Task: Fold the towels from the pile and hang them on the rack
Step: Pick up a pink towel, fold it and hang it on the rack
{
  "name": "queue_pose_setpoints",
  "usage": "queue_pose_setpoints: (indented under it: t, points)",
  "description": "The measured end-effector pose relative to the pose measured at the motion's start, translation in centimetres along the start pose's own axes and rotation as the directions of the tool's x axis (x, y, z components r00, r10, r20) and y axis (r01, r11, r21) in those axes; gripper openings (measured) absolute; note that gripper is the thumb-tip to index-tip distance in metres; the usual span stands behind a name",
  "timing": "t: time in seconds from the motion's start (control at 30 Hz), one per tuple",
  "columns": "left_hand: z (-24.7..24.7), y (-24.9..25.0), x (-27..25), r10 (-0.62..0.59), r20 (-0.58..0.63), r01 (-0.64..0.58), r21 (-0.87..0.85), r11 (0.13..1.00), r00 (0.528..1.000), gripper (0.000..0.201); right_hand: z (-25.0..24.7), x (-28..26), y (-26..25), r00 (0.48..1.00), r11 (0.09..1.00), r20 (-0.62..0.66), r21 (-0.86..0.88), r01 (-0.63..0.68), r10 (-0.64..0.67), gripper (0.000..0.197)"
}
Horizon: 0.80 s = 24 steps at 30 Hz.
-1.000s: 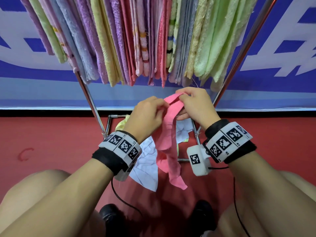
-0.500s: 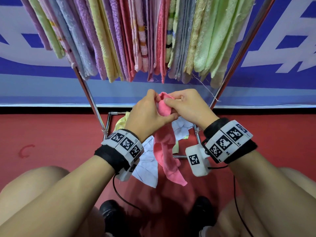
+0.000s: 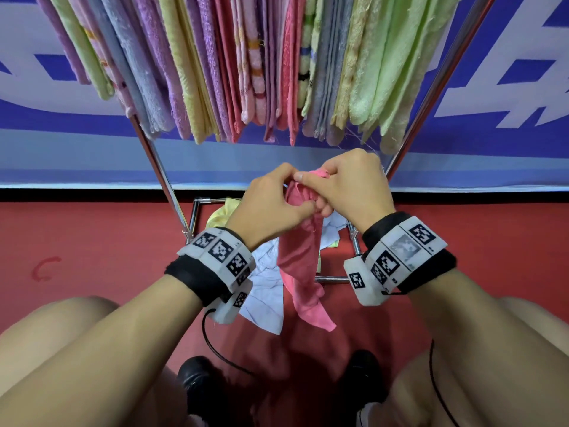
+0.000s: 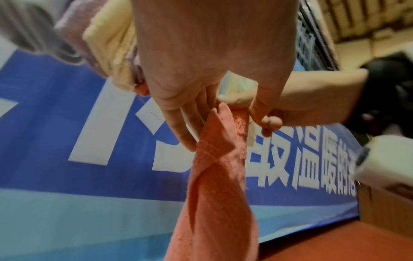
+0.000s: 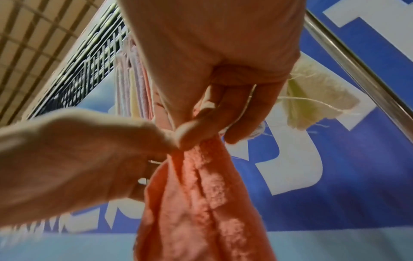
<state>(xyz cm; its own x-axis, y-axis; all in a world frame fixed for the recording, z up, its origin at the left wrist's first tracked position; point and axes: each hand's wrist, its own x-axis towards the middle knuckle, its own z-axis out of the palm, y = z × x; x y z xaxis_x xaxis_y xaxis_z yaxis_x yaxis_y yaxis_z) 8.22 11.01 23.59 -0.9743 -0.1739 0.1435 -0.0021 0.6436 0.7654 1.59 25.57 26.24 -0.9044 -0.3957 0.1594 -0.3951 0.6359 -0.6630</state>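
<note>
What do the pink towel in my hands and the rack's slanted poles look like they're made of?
Pink towel: likely terry or microfibre cloth, matte; nubbly looped pile, drapes limply from both hands.
Rack poles: seemingly polished or chromed steel tube; bright, mirror-like highlights along their length.

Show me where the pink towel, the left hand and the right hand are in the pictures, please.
pink towel (image 3: 300,257): head view, on the hanging middle part of the cloth.
left hand (image 3: 268,208): head view, on the back of the hand that pinches the towel.
right hand (image 3: 351,183): head view, on the back of the hand, near the knuckles.
</note>
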Motion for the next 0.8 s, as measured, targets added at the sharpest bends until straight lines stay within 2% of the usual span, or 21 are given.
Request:
queue_pose_setpoints:
  t: [0.07, 0.1, 0.2, 0.3, 0.37, 0.4, 0.5, 0.6, 0.67, 0.8]
  points:
    - [0.4, 0.2, -0.3, 0.018, -0.013, -0.017, 0.062, 0.998, 1.0, 0.048, 0.0, 0.0, 0.0, 0.996, 0.969, -0.081, -0.245, 0.017, -0.038, 0.063]
    - [0.4, 0.1, -0.3, 0.018, -0.024, -0.016, 0.061, 0.998, 1.0, 0.051, 0.0, 0.1, 0.2, 0.994, 0.96, -0.095, -0.28, 0.024, -0.052, 0.067]
    - [0.2, -0.3, 0.4, 0.043, -0.036, -0.042, 0.026, 0.999, 0.998, 0.036, -0.3, 0.5, 0.3, 0.995, 0.987, -0.062, -0.148, 0.066, -0.076, 0.071]
    - [-0.5, -0.6, 0.8, 0.034, -0.045, -0.034, -0.008, 0.999, 0.998, 0.009, -1.4, 0.8, 0.4, 0.989, 0.99, 0.121, 0.123, 0.065, -0.08, 0.047]
    - [-1.1, -1.3, 1.2, -0.005, -0.058, 0.002, -0.045, 0.999, 0.998, 0.013, -2.1, 0.9, 0.8, 0.972, 0.984, 0.215, 0.167, 0.056, -0.092, 0.035]
    - [-1.3, -1.7, 1.4, -0.025, -0.06, 0.021, -0.071, 0.997, 0.998, 0.016, -2.3, 1.0, 1.1, 0.972, 0.987, 0.208, 0.141, 0.08, -0.109, 0.032]
    - [-1.8, -2.3, 1.7, -0.089, -0.019, 0.085, -0.149, 0.985, 0.996, 0.019, -2.2, 1.5, 1.8, 0.987, 0.989, 0.065, 0.024, 0.147, -0.148, 0.025]
    - [-1.9, -2.6, 1.7, -0.084, 0.013, 0.085, -0.068, 0.994, 0.996, 0.005, -2.4, 2.0, 2.6, 0.989, 0.989, 0.041, -0.018, 0.145, -0.144, 0.012]
    - [-1.8, -2.7, 1.5, -0.076, -0.027, 0.076, -0.005, 0.997, 0.997, 0.018, -2.7, 2.1, 3.0, 0.988, 0.993, 0.102, 0.0, 0.116, -0.115, 0.007]
    - [-1.9, -3.0, 1.1, -0.097, -0.13, 0.089, -0.068, 0.994, 0.987, 0.042, -2.4, 2.0, 2.7, 0.971, 0.992, 0.209, 0.071, 0.103, -0.116, 0.013]
